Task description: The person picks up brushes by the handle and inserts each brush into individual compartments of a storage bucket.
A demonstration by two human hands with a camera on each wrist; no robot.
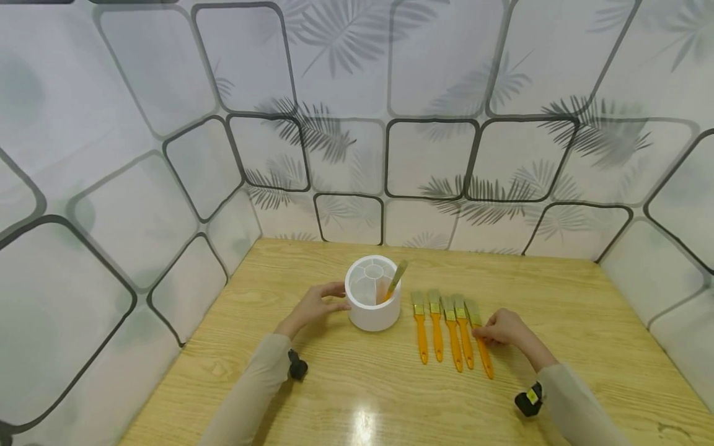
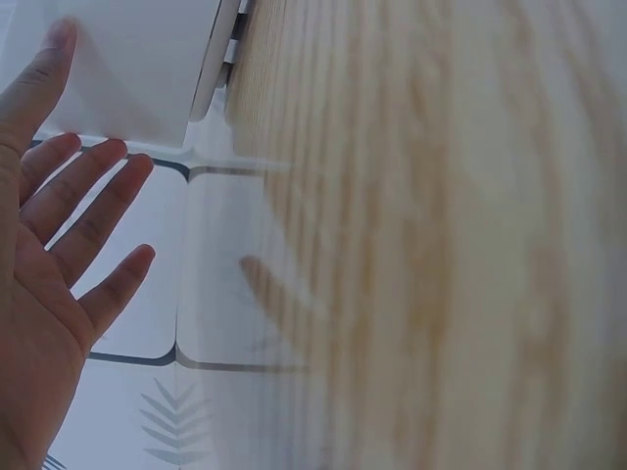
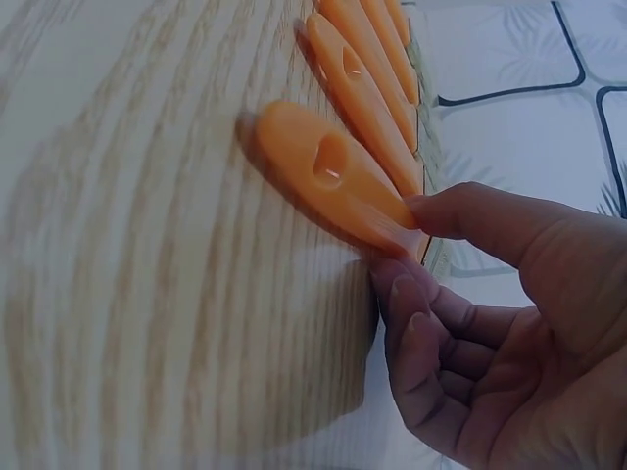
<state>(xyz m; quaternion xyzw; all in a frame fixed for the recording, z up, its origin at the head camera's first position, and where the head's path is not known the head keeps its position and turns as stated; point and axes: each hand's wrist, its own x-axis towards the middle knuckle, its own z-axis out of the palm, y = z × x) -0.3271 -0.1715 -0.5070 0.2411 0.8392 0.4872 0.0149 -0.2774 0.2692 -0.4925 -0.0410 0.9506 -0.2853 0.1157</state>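
A round white divided organizer (image 1: 375, 318) stands on the table, with one paintbrush (image 1: 397, 279) leaning upright in a front section. My left hand (image 1: 317, 305) is at its left side, thumb and fingertips right at the wall. In the left wrist view, that hand's fingers are spread and fairly straight beside the white wall (image 2: 127, 69). My right hand (image 1: 504, 328) pinches the orange handle of the rightmost flat paintbrush (image 1: 484, 358) between thumb and fingers. The right wrist view shows this handle (image 3: 294, 147) lying along the wood, its holed end pointing away from the hand.
Several more flat paintbrushes (image 1: 451, 328) with orange handles lie side by side between the organizer and my right hand, bristles toward the back. The wooden table (image 1: 334, 390) meets a patterned cloth wall (image 1: 424, 161) at the back and sides.
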